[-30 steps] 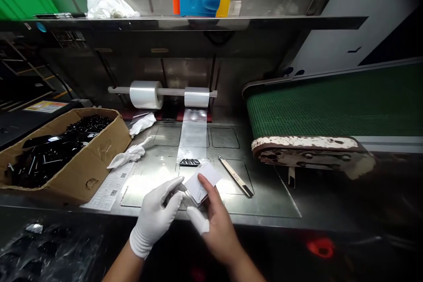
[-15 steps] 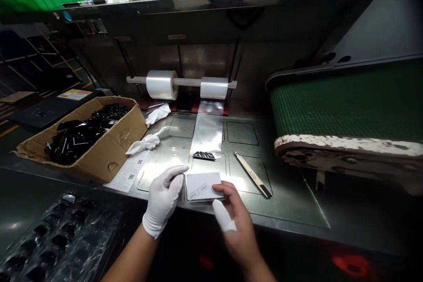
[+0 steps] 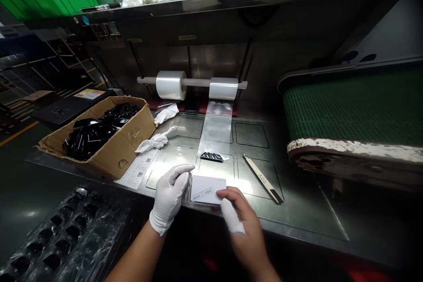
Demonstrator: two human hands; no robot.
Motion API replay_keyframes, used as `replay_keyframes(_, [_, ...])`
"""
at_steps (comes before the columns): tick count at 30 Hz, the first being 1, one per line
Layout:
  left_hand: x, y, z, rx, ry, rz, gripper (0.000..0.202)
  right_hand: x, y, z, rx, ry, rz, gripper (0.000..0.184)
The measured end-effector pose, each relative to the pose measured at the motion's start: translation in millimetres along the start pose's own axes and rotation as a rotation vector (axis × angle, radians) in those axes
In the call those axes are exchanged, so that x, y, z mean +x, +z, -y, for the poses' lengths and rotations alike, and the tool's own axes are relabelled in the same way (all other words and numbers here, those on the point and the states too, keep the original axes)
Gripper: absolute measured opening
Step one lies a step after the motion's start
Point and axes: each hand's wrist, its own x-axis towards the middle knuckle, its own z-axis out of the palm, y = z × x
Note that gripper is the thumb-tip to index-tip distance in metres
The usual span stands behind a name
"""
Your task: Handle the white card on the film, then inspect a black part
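My left hand, in a white glove, has its fingers curled together at the near edge of the table. Something thin and see-through shows beside its fingertips, but I cannot make out what they grip. Just to its right, a white card with small printed text is held nearly flat. My right hand grips this card at its right edge; the hand is bare except for a white cover on the thumb. Behind the card, a clear film strip with black lettering at its end runs down from a roll.
A cream cutter marked A05 lies to the right. At left stand a cardboard box of glossy black parts and a printed sheet. Another film roll shares the rod. A green conveyor belt borders the right side.
The whole scene has shifted slightly rightward in view. Both hands keep about the same places around the white card, with the right hand still gripping it.
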Motion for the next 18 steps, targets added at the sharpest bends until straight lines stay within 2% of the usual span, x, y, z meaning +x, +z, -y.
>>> replay_keyframes(18, [-0.2,0.9,-2.1,-0.005,-0.019,0.000,0.023,-1.1,-1.8,0.9,-0.065,-0.009,0.005,0.020])
